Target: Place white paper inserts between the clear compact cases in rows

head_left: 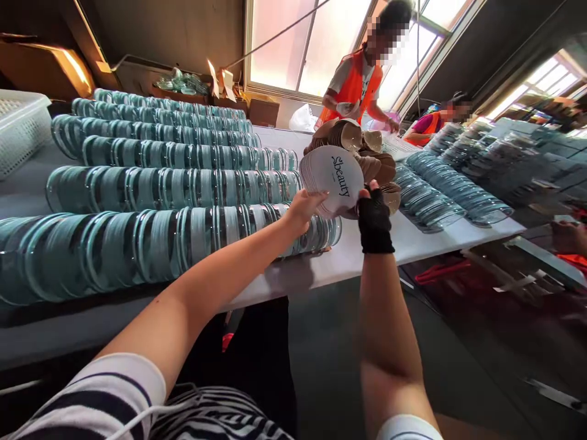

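Stretching away under bright windows [293, 43], a long white tabletop [358, 250] carries row upon row of teal-tinted clear round lids [174, 189], stood on edge and packed tight like coins. A white perforated basket [21, 128] sits at the far left, and cardboard boxes [46, 67] line the wall behind. More stacked clear pieces [435, 189] fan out on the right side of the tabletop.

Across the way, a person in an orange vest [355, 85] works at the far edge, and a second person [433, 122] sits lower by the window.

Now the hands: the left hand [305, 208], bare, has its grip closed on the lower left edge of a fanned stack of white round cards [332, 177], thumb over the front. The right hand [373, 214], in a black fingerless glove, clamps the same stack from the right, fingertips pinching the rim. The stack is held up above the tabletop's near end, just past the last row of lids and in front of a heap of tan round pads [367, 146].

Readable on the top card: "beauty" in dark script, tilted; a small line of print beneath it is too fine to make out.
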Motion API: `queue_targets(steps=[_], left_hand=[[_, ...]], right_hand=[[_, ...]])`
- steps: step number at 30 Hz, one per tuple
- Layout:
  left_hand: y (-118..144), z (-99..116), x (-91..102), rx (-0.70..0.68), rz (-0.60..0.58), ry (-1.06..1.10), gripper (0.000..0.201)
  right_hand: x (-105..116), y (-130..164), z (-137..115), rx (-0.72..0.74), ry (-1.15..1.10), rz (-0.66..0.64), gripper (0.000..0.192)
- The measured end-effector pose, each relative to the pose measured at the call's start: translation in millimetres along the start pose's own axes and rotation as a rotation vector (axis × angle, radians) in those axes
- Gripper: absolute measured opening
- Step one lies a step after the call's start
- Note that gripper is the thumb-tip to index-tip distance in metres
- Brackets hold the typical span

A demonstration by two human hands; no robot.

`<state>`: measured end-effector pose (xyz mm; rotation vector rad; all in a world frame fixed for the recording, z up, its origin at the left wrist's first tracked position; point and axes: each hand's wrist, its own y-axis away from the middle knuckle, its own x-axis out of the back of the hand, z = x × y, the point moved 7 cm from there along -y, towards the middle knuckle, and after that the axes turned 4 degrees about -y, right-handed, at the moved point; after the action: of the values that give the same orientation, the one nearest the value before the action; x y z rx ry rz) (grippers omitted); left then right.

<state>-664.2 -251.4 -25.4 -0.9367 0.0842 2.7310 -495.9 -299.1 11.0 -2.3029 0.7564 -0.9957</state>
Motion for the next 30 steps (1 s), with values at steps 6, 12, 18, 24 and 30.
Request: queue_targets(steps=[6,12,18,24,30], left_hand=[[40,15,22.7,0.012,0.001,-0.074,0.003],[33,37,39.5,-0.004,0.035,0.055,0.008],[6,42,56.7,-0.049,0.159,0.112,0.011],[1,25,62.2,-0.076,0.19,0.125,0.024],[4,28,58.0,-0.053,0.137,0.113,0.027]], right_hand=[[-16,32,-79,0.169,0.183,0.194,0.052],[61,60,-62,-0.152,0.266,0.523,0.052],[74,114,-40,-0.181,0.595,-0.162,0.041],[-5,107,-36,-0.148,0.717,-0.388,0.04],[-32,97,-27,-0.099,0.606,-0.425,0.034]])
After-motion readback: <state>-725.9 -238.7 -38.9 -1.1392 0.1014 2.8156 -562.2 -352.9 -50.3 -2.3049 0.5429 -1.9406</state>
